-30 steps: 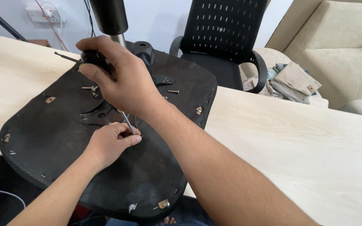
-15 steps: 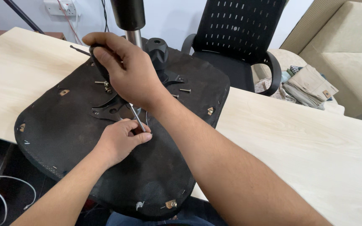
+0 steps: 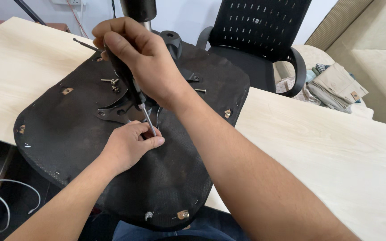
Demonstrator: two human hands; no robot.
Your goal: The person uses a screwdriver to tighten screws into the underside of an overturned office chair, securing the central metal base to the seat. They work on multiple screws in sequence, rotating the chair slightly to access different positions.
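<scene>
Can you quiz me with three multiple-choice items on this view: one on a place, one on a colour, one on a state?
1. Where does the seat pan lie?
A. on the floor
B. on the table, overhanging its near edge
C. on the sofa

2. What colour is the screwdriver handle?
A. black
B. red
C. yellow

3. How is the right hand placed?
A. open and flat on the table
B. resting on the chair
C. wrapped round the screwdriver handle

Answers:
1 B: the pan rests underside up on the pale wooden top and its near part hangs past the edge.
2 A: the grip showing below the fist is black, with a bare metal shaft.
3 C: the fist closes on the handle while the left hand pinches at the shaft's tip.
</scene>
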